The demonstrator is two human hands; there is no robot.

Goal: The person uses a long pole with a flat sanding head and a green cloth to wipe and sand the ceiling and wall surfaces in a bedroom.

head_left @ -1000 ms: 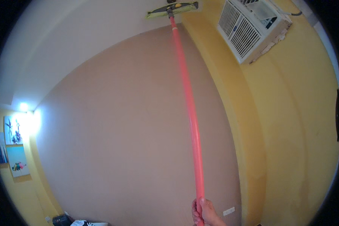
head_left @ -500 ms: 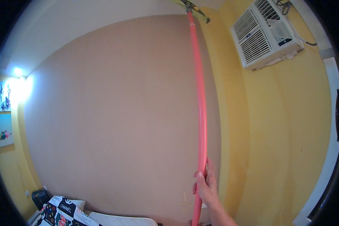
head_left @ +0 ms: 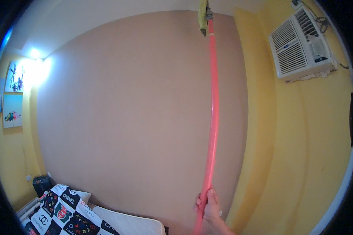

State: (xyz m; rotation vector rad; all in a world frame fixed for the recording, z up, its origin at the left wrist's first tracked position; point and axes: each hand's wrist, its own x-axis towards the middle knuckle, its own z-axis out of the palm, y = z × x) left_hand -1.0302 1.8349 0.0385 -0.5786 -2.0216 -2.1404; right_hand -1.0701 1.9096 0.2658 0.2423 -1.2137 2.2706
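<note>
A long pink-handled flat mop [head_left: 213,102] rises nearly upright in front of the pinkish-beige wall. At its top, a grey joint carries a yellow-green mop head [head_left: 202,17], raised near where the wall meets the ceiling and partly cut off by the upper edge. Low on the handle, my right hand [head_left: 211,205] is closed around it, thumb along the near side and fingertips showing on the left. The handle's bottom end runs out of the picture. My left hand is not visible.
A white window air conditioner [head_left: 302,45] with a hanging cord juts from the yellow wall [head_left: 294,156] at right. Lower left are a bed with a white mattress [head_left: 133,224], a black-and-white patterned cover [head_left: 66,211] and a dark box [head_left: 42,185]. Pictures [head_left: 13,111] hang at far left.
The mop head has turned from lying crosswise to hanging lengthwise beside the handle. My right hand's grip has tightened. Fingers at the lower edge have left the picture, and the view has shifted.
</note>
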